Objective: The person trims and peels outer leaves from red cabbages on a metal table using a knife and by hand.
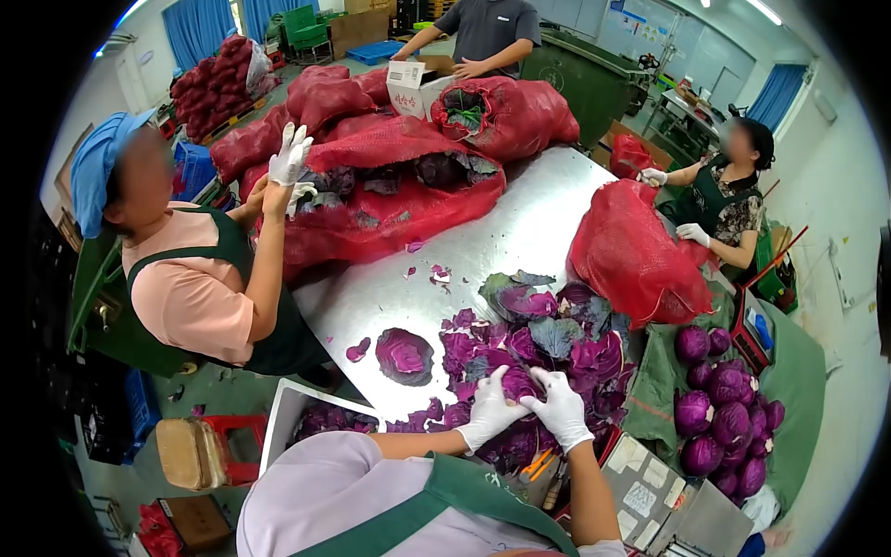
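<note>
In white gloves, my left hand [490,408] and my right hand [560,410] grip a red cabbage [522,383] from both sides, thumbs close together on its near side. Around and beneath it spreads a heap of loose purple cabbage leaves [594,362]. A larger leafy piece of red cabbage [405,356] lies on the metal table [390,312] to the left. Just below my hands, near the table edge, are orange-handled scissors [538,466].
Red mesh sacks [399,209] of cabbage cover the far side; another sack [636,251] stands right. Trimmed cabbages [730,422] pile on green cloth at right. A white bin [283,418] with leaves is at left. Two gloved co-workers flank the table; another person handles a box [418,93].
</note>
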The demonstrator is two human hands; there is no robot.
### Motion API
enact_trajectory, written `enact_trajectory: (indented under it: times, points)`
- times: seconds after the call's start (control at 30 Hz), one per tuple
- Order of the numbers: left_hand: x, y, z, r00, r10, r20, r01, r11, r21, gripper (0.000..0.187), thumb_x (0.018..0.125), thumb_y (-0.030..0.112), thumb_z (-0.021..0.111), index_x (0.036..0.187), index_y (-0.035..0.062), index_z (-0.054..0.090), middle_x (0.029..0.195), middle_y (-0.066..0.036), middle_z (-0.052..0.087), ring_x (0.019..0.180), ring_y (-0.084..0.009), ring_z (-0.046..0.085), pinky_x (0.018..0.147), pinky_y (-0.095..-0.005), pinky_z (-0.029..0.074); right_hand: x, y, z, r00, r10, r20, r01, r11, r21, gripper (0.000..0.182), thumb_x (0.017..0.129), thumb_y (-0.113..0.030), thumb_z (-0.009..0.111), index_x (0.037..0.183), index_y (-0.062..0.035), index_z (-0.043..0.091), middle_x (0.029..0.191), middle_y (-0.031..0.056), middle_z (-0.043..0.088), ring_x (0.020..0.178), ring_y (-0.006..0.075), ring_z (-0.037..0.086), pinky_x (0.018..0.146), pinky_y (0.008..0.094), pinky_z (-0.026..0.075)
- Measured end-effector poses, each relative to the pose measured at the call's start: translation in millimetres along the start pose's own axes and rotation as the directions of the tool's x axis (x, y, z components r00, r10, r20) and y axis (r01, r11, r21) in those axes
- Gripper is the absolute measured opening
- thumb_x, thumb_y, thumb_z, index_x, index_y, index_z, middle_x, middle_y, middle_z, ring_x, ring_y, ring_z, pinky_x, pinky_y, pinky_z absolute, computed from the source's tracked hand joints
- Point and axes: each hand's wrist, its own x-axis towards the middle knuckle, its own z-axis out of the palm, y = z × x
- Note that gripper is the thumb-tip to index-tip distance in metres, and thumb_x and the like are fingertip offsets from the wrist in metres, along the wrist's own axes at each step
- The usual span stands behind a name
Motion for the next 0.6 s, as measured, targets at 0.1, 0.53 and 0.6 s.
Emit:
enact_trajectory:
  times: [0.1,0.53,0.6]
  points:
    - [3.0,8.2,-9.2,0.996,0.073,0.044,-0.076,0.994,0.073,0.104,0.065,0.052,0.084,0.145,0.0067,0.037,0.118,-0.028,0.050,0.110,-0.0411,0.055,0.091,-0.0461,0.050,1.2,3.8,-7.8,0.994,0.082,0.066,-0.078,0.995,-0.069,0.044,0.080,-0.038,0.075,0.120,-0.0193,0.068,0.102,0.0063,0.065,0.087,0.0295,0.069,0.076,0.0406,0.054]
    - [12.4,4.2,-10.7,0.998,0.047,0.038,-0.049,0.997,0.058,0.102,0.063,0.054,0.085,0.145,0.0121,0.039,0.120,-0.027,0.052,0.110,-0.0411,0.057,0.093,-0.0462,0.050,16.9,19.7,14.5,0.947,0.085,-0.311,-0.168,0.953,-0.251,0.036,0.088,-0.028,0.067,0.120,-0.0125,0.063,0.095,0.0129,0.069,0.086,0.0325,0.069,0.068,0.0445,0.055]
    - [16.0,-1.1,-10.3,0.998,0.047,0.047,-0.048,0.999,0.023,0.102,0.063,0.054,0.084,0.145,0.0128,0.039,0.121,-0.027,0.053,0.109,-0.0411,0.058,0.093,-0.0461,0.051,16.0,24.7,17.2,0.937,0.143,-0.317,-0.223,0.947,-0.230,0.036,0.088,-0.030,0.068,0.118,-0.0123,0.064,0.097,0.0134,0.069,0.086,0.0339,0.069,0.072,0.0452,0.054]
